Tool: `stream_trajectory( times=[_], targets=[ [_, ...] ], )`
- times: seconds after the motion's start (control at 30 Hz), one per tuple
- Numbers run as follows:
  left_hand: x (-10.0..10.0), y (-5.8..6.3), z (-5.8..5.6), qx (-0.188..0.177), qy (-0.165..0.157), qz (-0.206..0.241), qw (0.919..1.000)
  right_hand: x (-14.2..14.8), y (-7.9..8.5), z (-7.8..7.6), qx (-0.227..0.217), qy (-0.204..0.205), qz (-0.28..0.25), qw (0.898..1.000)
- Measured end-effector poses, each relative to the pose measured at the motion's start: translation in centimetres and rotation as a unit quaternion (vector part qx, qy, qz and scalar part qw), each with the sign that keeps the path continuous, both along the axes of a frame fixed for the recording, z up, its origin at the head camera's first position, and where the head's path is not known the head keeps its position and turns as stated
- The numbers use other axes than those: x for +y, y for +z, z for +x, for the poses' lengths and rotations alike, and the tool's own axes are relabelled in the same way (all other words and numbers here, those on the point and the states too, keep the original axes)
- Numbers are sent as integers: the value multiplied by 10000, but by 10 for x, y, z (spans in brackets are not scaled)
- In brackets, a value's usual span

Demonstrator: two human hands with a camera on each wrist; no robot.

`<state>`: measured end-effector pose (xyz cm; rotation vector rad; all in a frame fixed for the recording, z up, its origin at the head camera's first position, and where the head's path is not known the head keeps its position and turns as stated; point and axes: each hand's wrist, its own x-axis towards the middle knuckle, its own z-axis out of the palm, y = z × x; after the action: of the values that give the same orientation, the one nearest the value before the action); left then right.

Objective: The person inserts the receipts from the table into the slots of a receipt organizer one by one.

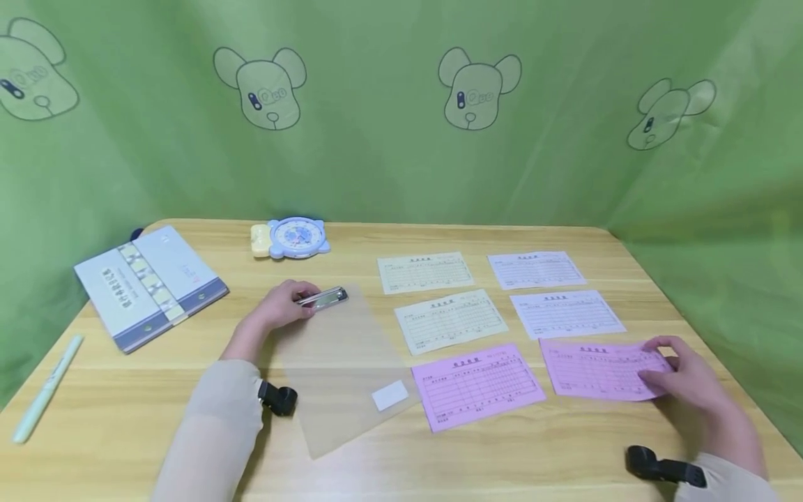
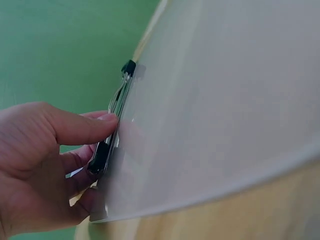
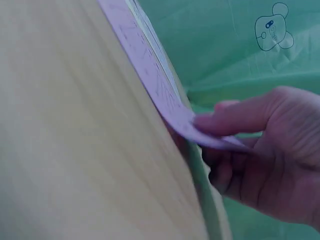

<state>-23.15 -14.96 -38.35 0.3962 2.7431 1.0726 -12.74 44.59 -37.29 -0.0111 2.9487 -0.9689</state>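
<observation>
My left hand (image 1: 290,305) pinches the metal clip (image 1: 327,298) at the top of a translucent clipboard (image 1: 341,369). In the left wrist view, the thumb lies on the clip (image 2: 114,125) and the other fingers go behind it. Over at the right, my right hand (image 1: 686,369) pinches the right edge of a pink receipt slip (image 1: 596,373). The right wrist view has that slip (image 3: 170,112) bending up between thumb and fingers. Another pink slip (image 1: 479,387) lies between the clipboard and the held one, touching or almost touching the clipboard's edge.
Two pale green slips (image 1: 426,272) and two pale lilac slips (image 1: 536,270) lie behind the pink ones. A blue-and-white account book (image 1: 150,286) and a mint pen (image 1: 47,390) are at the left. A blue toy clock (image 1: 298,237) sits at the back.
</observation>
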Motion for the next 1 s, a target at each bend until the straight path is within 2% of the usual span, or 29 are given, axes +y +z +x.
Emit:
stream_trajectory(
  times=[0.13, 0.27, 0.37, 0.47, 0.6, 0.73, 0.83, 0.93, 1.0],
  targets=[
    [2, 5, -4, -248, -12, -65, 9997, -5, 16, 1, 357, -152, -64, 9992],
    [4, 10, -6, -441, -19, -43, 9990, -19, 46, 2, 432, -102, 22, 9990],
    [5, 13, -6, -625, 17, 3, 9980, -36, 71, 3, 533, 219, -188, 9982],
    [6, 15, -6, -790, 85, 38, 9968, -62, 94, 4, 915, 470, -390, 9939],
    [6, 16, -7, -878, 189, 102, 9959, -102, 111, -4, 1412, 888, -659, 9838],
    [3, 11, -6, -830, 381, 320, 9953, -142, 103, -22, 1492, 1642, -1231, 9673],
    [2, 5, -4, -770, 530, 532, 9942, -170, 87, -36, 1212, 2067, -1891, 9523],
    [3, -1, -2, -577, 594, 614, 9947, -196, 71, -47, 797, 2180, -2434, 9417],
    [2, -5, -1, -292, 560, 652, 9959, -214, 62, -54, 528, 2124, -2703, 9376]
  ],
)
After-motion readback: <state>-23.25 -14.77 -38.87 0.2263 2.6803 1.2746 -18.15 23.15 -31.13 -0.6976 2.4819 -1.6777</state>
